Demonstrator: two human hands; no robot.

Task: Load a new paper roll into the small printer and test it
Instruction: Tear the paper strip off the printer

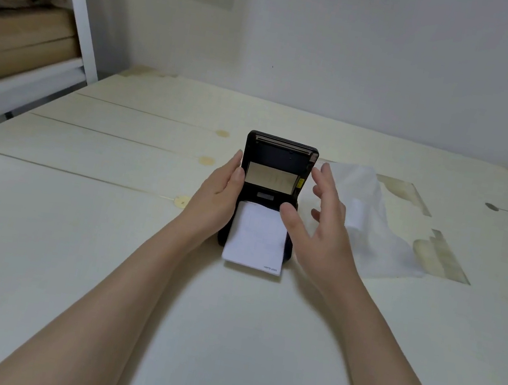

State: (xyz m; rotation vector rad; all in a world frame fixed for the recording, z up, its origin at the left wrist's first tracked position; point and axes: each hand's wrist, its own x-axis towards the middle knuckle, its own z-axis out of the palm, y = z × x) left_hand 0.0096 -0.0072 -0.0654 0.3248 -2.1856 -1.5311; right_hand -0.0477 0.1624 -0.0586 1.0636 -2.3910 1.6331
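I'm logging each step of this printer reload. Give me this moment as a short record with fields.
printer: black, on the table, lid open and standing up
paper: white strip drawn out of the printer toward the person, over its front
left hand: against the printer's left side
right hand: open, thumb by the paper's right edge
wrapper: crumpled, white, on the table right of the printer

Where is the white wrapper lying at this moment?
In the head view the white wrapper lies on the table, right of the printer, just beyond the right hand.
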